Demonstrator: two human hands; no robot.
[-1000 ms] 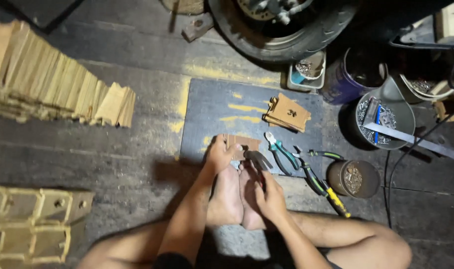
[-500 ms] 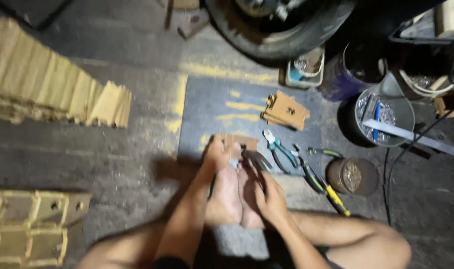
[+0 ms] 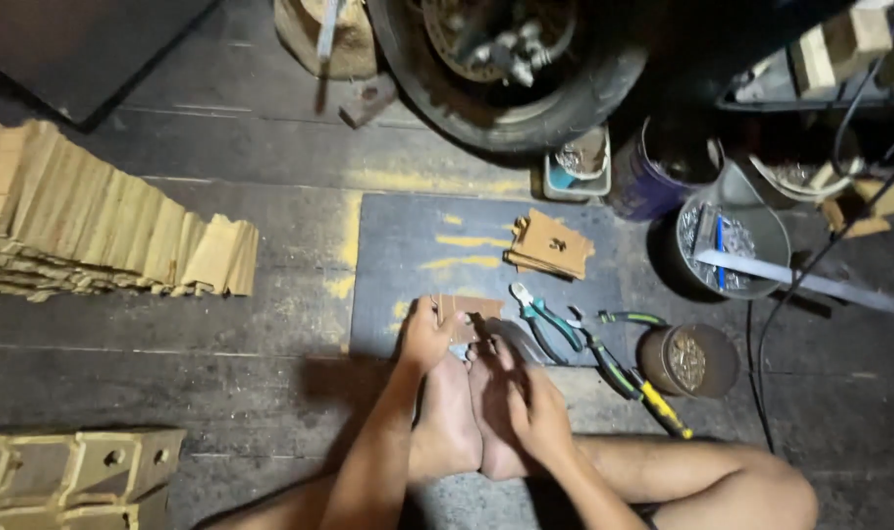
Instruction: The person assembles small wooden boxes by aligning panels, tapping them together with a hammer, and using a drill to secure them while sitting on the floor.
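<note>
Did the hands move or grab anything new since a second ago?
Almost nothing changed. The left hand still presses the small wooden piece on the dark board, and the right hand stays beside it by the feet. The pliers, stack of wooden pieces and tin of nails lie where they were.

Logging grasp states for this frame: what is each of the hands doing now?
Left hand: closed on the small brown wooden piece on the dark mat.
Right hand: closed on a metal tool at that piece; tool's kind cannot be told.
</note>
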